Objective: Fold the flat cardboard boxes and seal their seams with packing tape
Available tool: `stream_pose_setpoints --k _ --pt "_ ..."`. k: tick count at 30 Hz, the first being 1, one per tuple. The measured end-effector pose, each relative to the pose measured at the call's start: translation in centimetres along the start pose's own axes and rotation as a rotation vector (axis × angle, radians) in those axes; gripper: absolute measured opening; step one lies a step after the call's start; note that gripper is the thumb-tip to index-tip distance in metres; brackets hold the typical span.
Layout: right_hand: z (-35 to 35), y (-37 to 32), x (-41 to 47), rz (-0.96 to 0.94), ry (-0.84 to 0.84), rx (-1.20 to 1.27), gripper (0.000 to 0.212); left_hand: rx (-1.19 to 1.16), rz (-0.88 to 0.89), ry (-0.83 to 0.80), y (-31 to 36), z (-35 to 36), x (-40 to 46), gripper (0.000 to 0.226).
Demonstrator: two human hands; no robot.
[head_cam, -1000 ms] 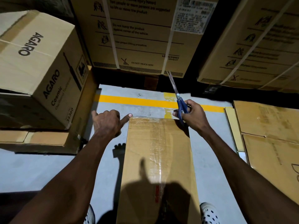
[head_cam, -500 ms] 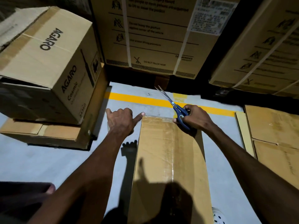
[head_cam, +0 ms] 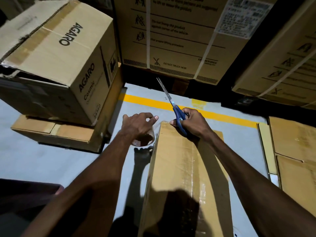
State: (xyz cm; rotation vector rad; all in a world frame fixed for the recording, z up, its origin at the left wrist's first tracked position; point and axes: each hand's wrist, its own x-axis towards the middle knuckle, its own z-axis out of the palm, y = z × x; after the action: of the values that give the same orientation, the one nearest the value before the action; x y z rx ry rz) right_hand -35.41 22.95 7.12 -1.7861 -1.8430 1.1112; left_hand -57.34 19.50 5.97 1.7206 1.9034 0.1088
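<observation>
A folded cardboard box (head_cam: 184,170) stands in front of me on the grey floor, with clear tape running along its top seam. My right hand (head_cam: 193,124) grips blue-handled scissors (head_cam: 176,110) at the box's far edge, blades slightly apart and pointing up and away. My left hand (head_cam: 138,125) holds a roll of brown packing tape (head_cam: 144,140) just left of the box's far left corner, thumb stretched toward the box.
An AGARO carton (head_cam: 68,60) sits on a flat box (head_cam: 56,134) at the left. Large strapped cartons (head_cam: 179,36) stand behind, beyond a yellow floor line (head_cam: 148,100). Flat cardboard sheets (head_cam: 294,147) lie at the right.
The scissors have tilted left, blades pointing up-left. My left hand has drawn slightly away from the box corner, and the tape roll now shows beneath it. The camera has moved closer.
</observation>
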Motion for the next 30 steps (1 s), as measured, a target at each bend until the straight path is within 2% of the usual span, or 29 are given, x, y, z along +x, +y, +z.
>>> stream_pose_setpoints --k 2,4,10,13,15,17,19,22,24,30 --pt "0.1 -0.1 -0.2 -0.014 0.013 -0.002 0.033 -0.114 0.067 -0.132 -1.8 -0.2 0.2 0.041" --pt "0.2 -0.2 -0.4 -0.012 0.024 0.015 0.032 -0.199 0.093 -0.194 -3.0 -0.6 -0.1 0.047" --pt "0.6 -0.6 -1.5 -0.025 0.075 -0.067 0.026 -0.047 -0.001 -0.052 -2.2 -1.6 -1.4 0.058" --pt "0.4 -1.4 -3.1 -0.121 0.224 -0.189 0.024 -0.148 0.008 -0.049 -2.6 -1.9 -1.5 0.051" --pt "0.1 -3.0 -5.1 -0.119 0.289 -0.031 0.031 -0.245 0.026 -0.042 -2.8 -2.4 -1.6 0.041" --pt "0.3 -5.5 -8.2 0.021 0.191 0.309 0.041 -0.257 0.012 -0.028 -2.8 -2.8 -1.5 0.034" --pt "1.0 -7.4 -11.5 0.277 -0.059 0.575 0.046 -0.25 -0.029 -0.017 -2.9 -2.9 -1.5 0.029" --pt "2.1 -8.0 -15.2 0.472 -0.34 0.595 0.072 -0.257 -0.056 -0.006 -2.6 -3.0 -1.6 0.026" --pt "3.0 -7.5 -16.7 0.536 -0.44 0.602 0.075 -0.242 -0.064 0.014 -2.4 -3.1 -1.7 0.024" --pt "4.6 -7.4 -18.2 0.621 -0.469 0.645 0.076 -0.181 -0.056 0.081 -2.0 -3.1 -2.2 0.017"
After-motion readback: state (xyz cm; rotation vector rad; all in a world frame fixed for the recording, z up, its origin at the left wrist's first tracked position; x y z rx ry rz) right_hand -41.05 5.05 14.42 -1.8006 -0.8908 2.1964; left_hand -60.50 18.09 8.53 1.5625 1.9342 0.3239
